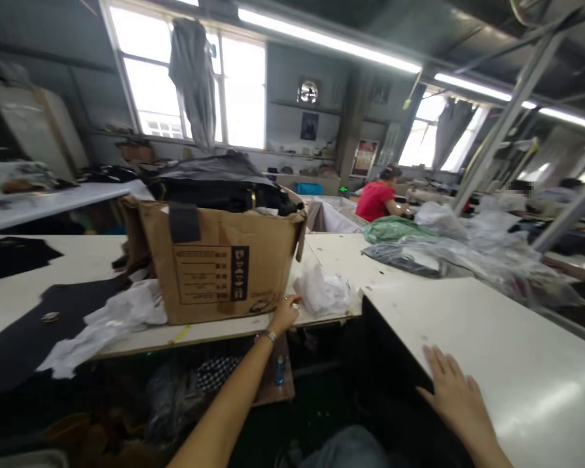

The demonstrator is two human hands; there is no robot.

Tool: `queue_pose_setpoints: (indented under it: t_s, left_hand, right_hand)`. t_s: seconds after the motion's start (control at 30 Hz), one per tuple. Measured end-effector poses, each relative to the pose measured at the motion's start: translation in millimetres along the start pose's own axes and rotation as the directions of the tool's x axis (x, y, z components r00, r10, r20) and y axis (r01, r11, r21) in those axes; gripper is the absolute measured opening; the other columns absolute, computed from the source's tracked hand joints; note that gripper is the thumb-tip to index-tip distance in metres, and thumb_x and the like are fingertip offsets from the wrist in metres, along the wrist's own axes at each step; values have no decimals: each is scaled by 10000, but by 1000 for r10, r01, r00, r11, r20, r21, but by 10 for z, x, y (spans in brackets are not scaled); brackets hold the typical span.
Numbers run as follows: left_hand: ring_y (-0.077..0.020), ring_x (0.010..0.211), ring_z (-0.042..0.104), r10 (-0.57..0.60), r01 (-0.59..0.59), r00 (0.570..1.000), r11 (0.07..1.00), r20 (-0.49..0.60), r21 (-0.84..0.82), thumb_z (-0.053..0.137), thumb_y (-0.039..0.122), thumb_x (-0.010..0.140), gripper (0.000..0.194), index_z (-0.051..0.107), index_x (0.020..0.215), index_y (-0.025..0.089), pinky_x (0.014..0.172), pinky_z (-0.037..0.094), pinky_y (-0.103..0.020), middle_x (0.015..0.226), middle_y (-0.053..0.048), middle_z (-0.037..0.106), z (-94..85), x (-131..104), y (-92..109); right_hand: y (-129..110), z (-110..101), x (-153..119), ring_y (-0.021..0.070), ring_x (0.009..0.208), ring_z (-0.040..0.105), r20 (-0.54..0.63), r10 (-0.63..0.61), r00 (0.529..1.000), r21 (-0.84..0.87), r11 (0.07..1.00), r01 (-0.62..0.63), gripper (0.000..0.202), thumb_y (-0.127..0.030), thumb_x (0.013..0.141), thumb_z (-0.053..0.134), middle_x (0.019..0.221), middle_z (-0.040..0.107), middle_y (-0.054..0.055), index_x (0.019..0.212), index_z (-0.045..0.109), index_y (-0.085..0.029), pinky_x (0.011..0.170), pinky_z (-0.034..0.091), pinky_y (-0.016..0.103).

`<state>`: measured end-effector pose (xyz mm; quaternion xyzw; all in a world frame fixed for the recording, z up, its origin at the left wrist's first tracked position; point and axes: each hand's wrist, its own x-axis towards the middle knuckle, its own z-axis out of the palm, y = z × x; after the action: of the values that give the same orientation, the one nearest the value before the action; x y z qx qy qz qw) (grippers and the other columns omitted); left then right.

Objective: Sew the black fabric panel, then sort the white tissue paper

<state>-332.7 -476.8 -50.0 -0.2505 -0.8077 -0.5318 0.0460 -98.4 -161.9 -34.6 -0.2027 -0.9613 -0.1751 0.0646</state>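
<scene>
My left hand point(286, 313), with a band at the wrist, reaches to the table's front edge by the lower right corner of a cardboard box point(268, 260). Its partly bent fingers point at a crumpled white plastic bag point(324, 291); I see nothing held in them. Whether the fingertips touch the bag or box is unclear. The box bears printed marks and is heaped with dark cloth point(209, 192). My right hand point(452, 389) is open, fingers stretched out, at the edge of the white tabletop point(531, 351) on the right, holding nothing.
Dark cut cloth point(58, 312) and white plastic point(121, 315) lie left of the box. Bagged garments point(419, 253) and green cloth point(394, 229) cover the right table's far part. Below the table gap is a board with a blue bottle point(279, 370). A person in red point(375, 198) sits beyond.
</scene>
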Motion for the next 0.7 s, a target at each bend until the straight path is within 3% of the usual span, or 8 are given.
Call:
queue_pose_setpoints:
  t_s: [0.2,0.5,0.6,0.7]
  left_hand:
    - [-175,1009,511,6,1,998,993,59,-115,387,127,639,457,458,1084,46,963,360,-371,1106,-153,521,-45,-43,-74]
    - [-216,1025,514,31,-23,993,997,113,-73,408,212,623,470,488,1069,91,979,359,-409,1089,-123,531,-75,-11,-128]
    - [-243,1025,516,48,-52,980,999,191,14,421,263,641,436,485,1058,152,971,362,-462,1091,-86,540,-164,-109,-101]
    - [-261,1078,481,-43,21,974,995,220,101,405,414,726,360,441,1061,290,995,322,-522,1109,12,516,-211,-98,-234]
  right_hand:
    - [-114,-262,-2,231,1274,176,73,13,997,-23,1000,-12,609,-283,826,467,1399,175,32,1358,203,-148,1000,278,420]
    - [-96,-261,-9,236,1289,116,151,37,988,48,998,-44,688,-276,795,530,1412,110,32,1365,165,-150,1035,216,437]
    - [-127,-330,-44,242,1293,91,211,50,976,147,986,-83,747,-255,755,565,1414,95,36,1368,151,-152,1045,187,455]
    - [-142,-329,-37,249,1295,67,189,29,982,259,963,-78,846,-293,700,633,1418,75,44,1371,135,-158,1050,160,476]
